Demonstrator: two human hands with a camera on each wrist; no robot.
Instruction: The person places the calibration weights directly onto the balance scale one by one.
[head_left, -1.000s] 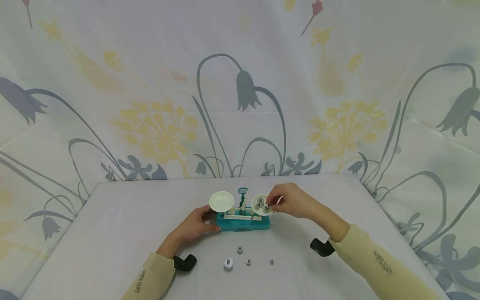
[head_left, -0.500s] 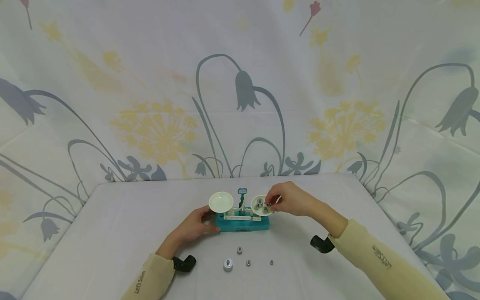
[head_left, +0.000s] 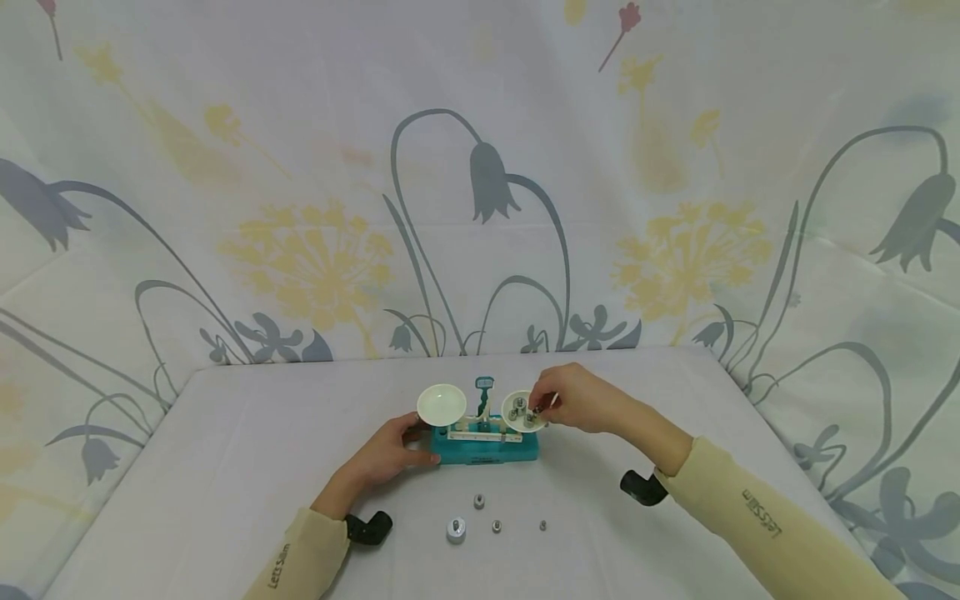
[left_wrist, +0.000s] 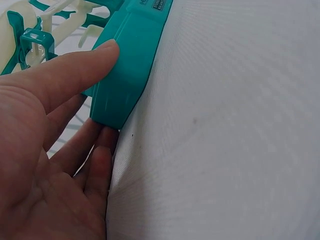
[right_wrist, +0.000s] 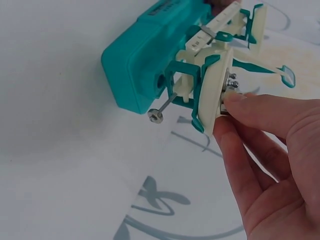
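A teal toy balance scale [head_left: 483,451] stands on the table with two cream pans. My left hand [head_left: 386,450] grips the left end of its base, thumb [left_wrist: 102,60] on the front face and fingers behind and below. The left pan [head_left: 442,405] holds nothing. Several small metal weights [head_left: 519,403] stand in the right pan [head_left: 516,425]. At that pan's right side, my right hand [head_left: 581,400] pinches a small metal weight [right_wrist: 224,111] between thumb and fingers, just inside the rim. My fingers hide most of this weight.
In front of the scale stand a large weight [head_left: 456,531], two smaller weights [head_left: 479,501] and a tiny weight [head_left: 543,525]. A metal adjusting nut [right_wrist: 155,116] sticks out on a rod at the scale's right end. Patterned cloth [head_left: 480,275] hangs behind the white table [head_left: 247,467].
My right hand has shifted very slightly left at the right pan, still pinching the weight. My left hand keeps its grip on the base, and the loose weights stay put.
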